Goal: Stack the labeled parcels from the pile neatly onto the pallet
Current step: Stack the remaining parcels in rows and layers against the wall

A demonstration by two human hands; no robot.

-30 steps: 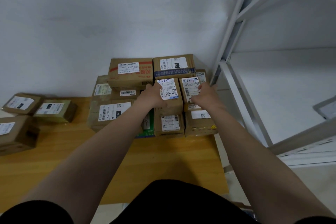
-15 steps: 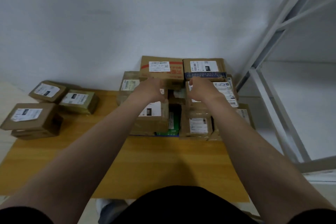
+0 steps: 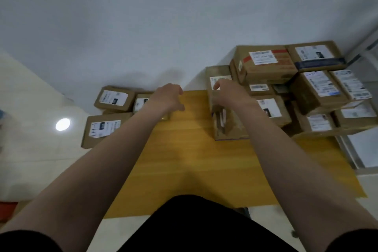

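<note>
Left hand [image 3: 167,98]: loosely curled, empty, over wooden pallet [image 3: 184,159]
Right hand [image 3: 227,94]: curled against stacked parcels [image 3: 266,67] — grip unclear
Parcel pile [image 3: 114,98]: left of pallet

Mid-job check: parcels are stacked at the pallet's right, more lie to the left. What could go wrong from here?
The upper parcel sits tilted on those below; more weight may make it slide. The right hand is close in front of the leftmost stacked parcel; a sweep might nudge it. The small parcel is partly hidden by the left hand, so the grip may land badly.
</note>
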